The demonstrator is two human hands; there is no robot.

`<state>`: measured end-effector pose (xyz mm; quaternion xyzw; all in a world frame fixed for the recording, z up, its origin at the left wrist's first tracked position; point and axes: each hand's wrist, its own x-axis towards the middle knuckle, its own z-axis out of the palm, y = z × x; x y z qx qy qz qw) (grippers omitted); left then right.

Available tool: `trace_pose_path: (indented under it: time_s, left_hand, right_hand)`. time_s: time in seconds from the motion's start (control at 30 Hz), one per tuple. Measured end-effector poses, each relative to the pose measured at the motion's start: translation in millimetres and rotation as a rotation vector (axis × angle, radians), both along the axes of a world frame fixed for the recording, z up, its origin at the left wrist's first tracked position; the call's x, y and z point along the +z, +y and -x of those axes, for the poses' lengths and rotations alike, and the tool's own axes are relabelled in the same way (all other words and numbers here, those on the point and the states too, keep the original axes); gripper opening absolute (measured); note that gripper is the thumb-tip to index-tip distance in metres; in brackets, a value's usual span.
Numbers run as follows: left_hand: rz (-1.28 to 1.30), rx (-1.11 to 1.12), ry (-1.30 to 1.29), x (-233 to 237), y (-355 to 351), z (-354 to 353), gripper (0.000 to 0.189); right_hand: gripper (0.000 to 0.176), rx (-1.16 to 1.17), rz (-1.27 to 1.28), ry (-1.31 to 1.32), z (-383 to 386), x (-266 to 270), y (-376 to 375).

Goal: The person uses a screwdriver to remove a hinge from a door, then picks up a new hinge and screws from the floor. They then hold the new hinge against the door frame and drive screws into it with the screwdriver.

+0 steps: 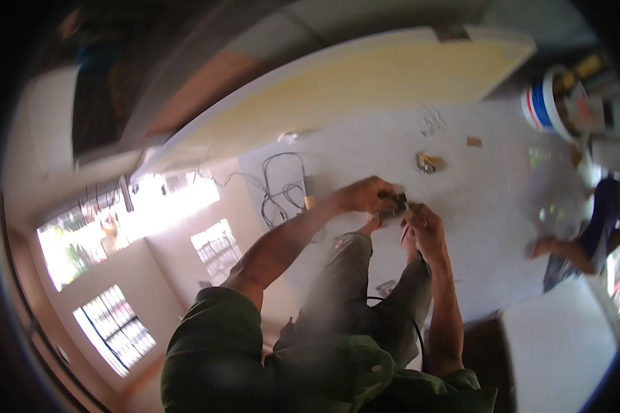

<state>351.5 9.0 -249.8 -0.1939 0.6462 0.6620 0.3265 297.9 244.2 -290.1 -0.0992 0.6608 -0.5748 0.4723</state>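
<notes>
Both of my hands are close together above my feet. My left hand (373,195) has its fingers closed round a small dark object (399,204), too blurred to name. Just right of it, my right hand (424,228) is pinched at the near edge of that object; what its fingertips grip is too small to make out. A dark cable (419,335) runs along my right forearm and over my leg. The pale floor (365,138) lies beneath.
A coiled black cable (282,193) lies left, a yellowish roll (427,163) and scattered small pieces (431,120) ahead. A long yellow panel (365,76) crosses behind. A white-and-blue bucket (545,107) stands right; another person's arm (565,251) shows at the far right.
</notes>
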Motion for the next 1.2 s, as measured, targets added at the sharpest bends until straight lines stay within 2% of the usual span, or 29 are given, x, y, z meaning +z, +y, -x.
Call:
trace_pose_path:
  time_s: [0.03, 0.07, 0.13, 0.23, 0.3, 0.33, 0.37, 0.4, 0.43, 0.5, 0.53, 0.57, 0.63, 0.67, 0.77, 0.87, 0.97, 1.07, 1.13, 1.17, 1.2]
  left_hand:
    - [0.014, 0.008, 0.080, 20.8, 5.2, -24.6, 0.022]
    - [0.050, 0.067, 0.120, 43.4, 11.5, -46.4, 0.024]
    - [0.123, 0.195, 0.194, 83.3, 29.2, -88.1, 0.028]
    - [0.050, 0.822, 0.217, 123.4, 68.5, -138.6, 0.029]
    - [0.250, 0.935, 0.249, 159.1, 83.9, -163.9, 0.024]
    - [0.322, 0.974, 0.302, 164.5, 96.0, -187.2, 0.022]
    - [0.424, 0.999, 0.302, 154.3, 108.5, -208.8, 0.022]
    - [0.528, 1.024, 0.296, 144.4, 121.3, -230.1, 0.021]
    - [0.631, 1.048, 0.284, 134.6, 133.9, -251.1, 0.021]
    - [0.335, 1.281, 0.194, 199.8, 138.7, -282.4, 0.023]
    - [0.372, 1.394, 0.211, 219.2, 147.9, -297.3, 0.026]
    - [0.331, 1.457, 0.245, 227.7, 153.5, -312.0, 0.027]
    - [0.258, 1.567, 0.322, 238.6, 159.4, -340.8, 0.027]
    - [0.313, 1.547, 0.285, 239.7, 157.7, -356.2, 0.029]
    - [0.502, 1.560, 0.177, 288.6, 161.6, -396.7, 0.033]
    - [0.330, 1.789, 0.392, 271.8, 160.5, -449.6, 0.041]
    - [0.147, 1.770, 0.200, 300.5, 150.3, -506.4, 0.045]
    - [0.113, 1.748, 0.299, 266.4, 129.7, -563.4, 0.052]
    - [0.166, 1.712, 0.491, 249.0, 110.0, -607.4, 0.055]
    - [0.167, 1.687, 0.565, 225.0, 107.1, -624.5, 0.057]
    - [0.355, 1.584, 0.520, 224.5, 96.5, -648.4, 0.057]
  right_hand:
    - [0.016, 0.123, 0.045, 0.201, -15.1, -2.1, 1.6]
    - [0.016, 0.126, 0.059, 0.100, -25.6, 32.8, -2.5]
    - [0.015, 0.288, 0.024, 0.003, -28.3, 106.2, -17.4]
    - [0.016, 0.451, -0.109, 0.014, -38.5, 203.5, -44.0]
    - [0.020, 0.416, -0.096, 0.150, -65.5, 174.6, -28.2]
    - [0.021, 0.464, -0.041, 0.075, -78.8, 206.6, -34.9]
    - [0.022, 0.526, 0.003, -0.010, -94.5, 227.2, -37.7]
    - [0.023, 0.597, 0.030, 0.087, -111.2, 232.4, -37.2]
    - [0.023, 0.627, 0.089, 0.067, -127.0, 235.5, -39.8]
    - [0.024, 0.666, 0.187, 0.011, -162.2, 235.9, -40.1]
    - [0.025, 0.715, 0.231, 0.042, -179.7, 243.1, -43.6]
    - [0.026, 0.760, 0.278, 0.073, -197.1, 250.4, -47.1]
    - [0.027, 0.793, 0.156, -0.103, -226.4, 275.9, -58.7]
    - [0.027, 0.804, 0.118, -0.112, -241.6, 277.5, -64.2]
    - [0.026, 0.869, 0.183, -0.112, -285.5, 291.9, -78.8]
    - [0.025, 0.977, 0.164, -0.083, -332.7, 296.7, -97.5]
    - [0.024, 0.990, 0.250, -0.144, -386.7, 297.0, -111.6]
    - [0.022, 0.960, 0.153, -0.062, -446.9, 316.6, -129.1]
    - [0.022, 0.954, 0.194, 0.023, -488.5, 317.0, -145.6]
    - [0.022, 0.940, 0.187, 0.056, -505.2, 310.8, -151.0]
    - [0.025, 0.951, 0.157, 0.084, -523.1, 318.5, -158.0]
